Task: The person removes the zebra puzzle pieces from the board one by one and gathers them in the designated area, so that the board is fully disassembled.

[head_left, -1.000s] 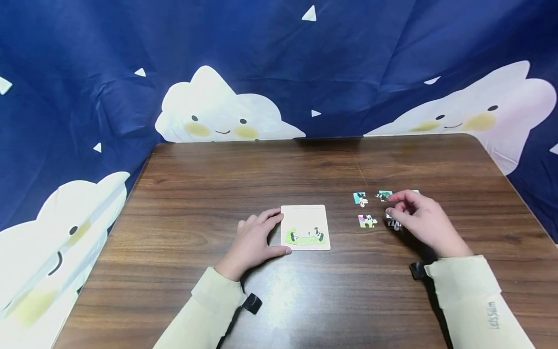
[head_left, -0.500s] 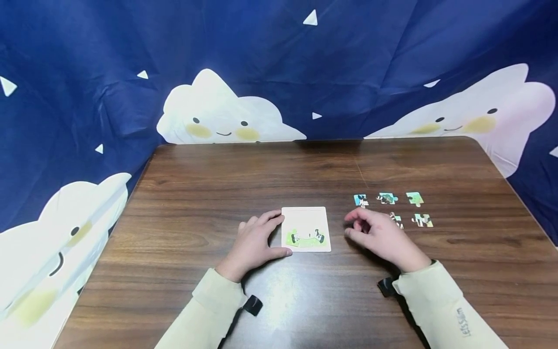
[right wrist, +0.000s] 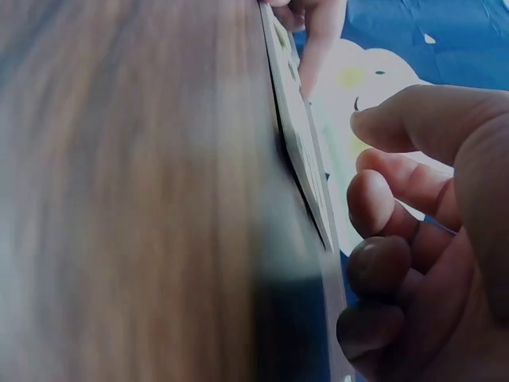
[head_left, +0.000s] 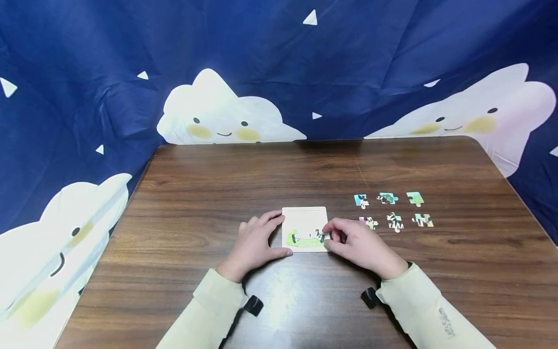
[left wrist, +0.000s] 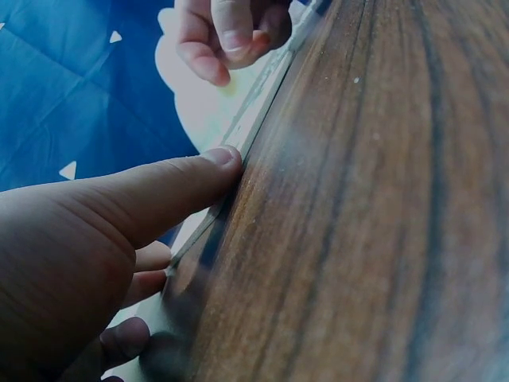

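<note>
A square white puzzle board (head_left: 303, 216) lies on the table, with green and black-and-white picture parts along its near side. My left hand (head_left: 256, 241) holds the board by its left side, fingertips at the left edge and thumb at the near corner. Over the board's right edge hovers my right hand (head_left: 361, 245), fingers loosely bent. In the right wrist view its thumb (right wrist: 413, 119) stands apart from the fingers, with nothing visible between them. Several loose puzzle pieces, among them a green one (head_left: 415, 198) and a black-and-white one (head_left: 395, 222), lie right of the board in two rows.
The brown wooden table (head_left: 209, 179) extends around the board. A blue curtain (head_left: 340, 58) with white clouds and stars hangs behind and to the sides. Each wrist wears a black camera band, such as the left band (head_left: 253, 305).
My right hand has moved left from the loose pieces to the board's right edge, uncovering the pieces. My left hand and the board have stayed in place.
</note>
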A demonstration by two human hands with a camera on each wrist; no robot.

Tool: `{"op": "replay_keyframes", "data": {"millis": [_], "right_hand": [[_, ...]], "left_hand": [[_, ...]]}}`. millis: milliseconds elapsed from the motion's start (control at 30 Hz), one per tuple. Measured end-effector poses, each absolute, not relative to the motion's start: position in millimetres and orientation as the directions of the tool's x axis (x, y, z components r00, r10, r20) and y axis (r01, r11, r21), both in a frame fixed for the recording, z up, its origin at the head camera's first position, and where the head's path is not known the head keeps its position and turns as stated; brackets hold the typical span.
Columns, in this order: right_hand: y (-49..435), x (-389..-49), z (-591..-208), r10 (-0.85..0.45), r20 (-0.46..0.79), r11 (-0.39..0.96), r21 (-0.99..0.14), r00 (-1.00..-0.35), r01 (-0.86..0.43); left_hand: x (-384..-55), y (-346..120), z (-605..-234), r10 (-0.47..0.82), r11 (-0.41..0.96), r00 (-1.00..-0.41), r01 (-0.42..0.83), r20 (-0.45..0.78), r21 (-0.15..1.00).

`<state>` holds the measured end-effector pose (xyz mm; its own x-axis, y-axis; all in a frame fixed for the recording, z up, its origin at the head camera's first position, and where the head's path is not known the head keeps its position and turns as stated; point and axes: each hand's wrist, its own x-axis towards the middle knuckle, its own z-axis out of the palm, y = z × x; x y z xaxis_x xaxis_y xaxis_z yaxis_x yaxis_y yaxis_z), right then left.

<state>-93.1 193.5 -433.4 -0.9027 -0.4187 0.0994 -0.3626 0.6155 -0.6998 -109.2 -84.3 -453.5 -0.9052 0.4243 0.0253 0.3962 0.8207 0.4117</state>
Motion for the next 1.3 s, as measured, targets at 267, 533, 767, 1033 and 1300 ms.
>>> {"op": "replay_keyframes", "data": {"millis": [267,533,767,1033,1300], "right_hand": [[174.8,-94.0,-437.0,-0.454,0.117,0.615,-0.676,-0.883,-0.406],[160.2,-95.1,-435.7,-0.455,0.097,0.670,-0.618,-0.885,-0.413],[151.4,-95.8,-434.7,-0.447,0.069,0.695,-0.601,-0.892,-0.395],[141.5,-98.0,-434.7,-0.423,0.049,0.732,-0.570,-0.905,-0.373],[131.4,-100.0,-431.8,-0.362,-0.012,0.795,-0.526,-0.932,-0.302]], "left_hand": [[-109.4,-84.4,-454.3,0.426,0.823,-0.905,0.394,0.014,0.408],[-110.1,-84.6,-455.0,0.427,0.823,-0.904,0.398,0.020,0.405],[-110.1,-85.2,-453.8,0.426,0.823,-0.904,0.395,0.017,0.408],[-110.0,-85.9,-454.2,0.427,0.825,-0.904,0.399,0.021,0.399],[-109.0,-85.1,-452.2,0.431,0.816,-0.902,0.407,0.037,0.411]]}}
